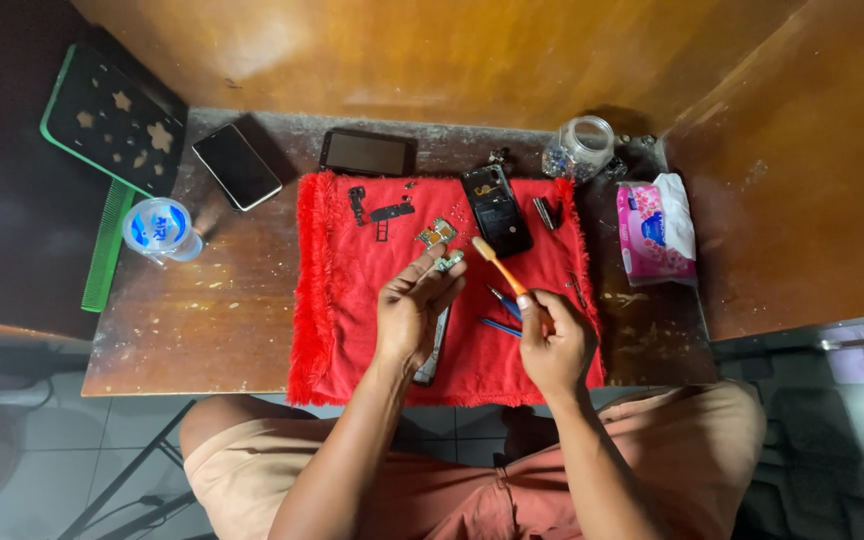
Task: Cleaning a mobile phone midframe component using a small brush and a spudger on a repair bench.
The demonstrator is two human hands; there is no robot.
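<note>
My left hand (414, 303) pinches a small greenish circuit board piece (449, 262) at its fingertips, above a red fringed cloth (352, 300). My right hand (552, 340) grips an orange-handled toothbrush (500, 268), whose pale head points up-left toward the piece without clearly touching it. A second small circuit board (437, 234) lies on the cloth just above. An opened black phone body (497, 210) rests at the cloth's upper right. Blue-handled tools (500, 312) lie between my hands. A dark narrow strip (436, 350) lies partly hidden under my left hand.
A wooden table (202, 320) holds a black phone (237, 166), a dark tablet (367, 153), a sealed water cup (157, 227), a glass jar (580, 146) and a pink tissue pack (655, 235). A green comb (104, 245) and a green-edged case (112, 120) lie at the left.
</note>
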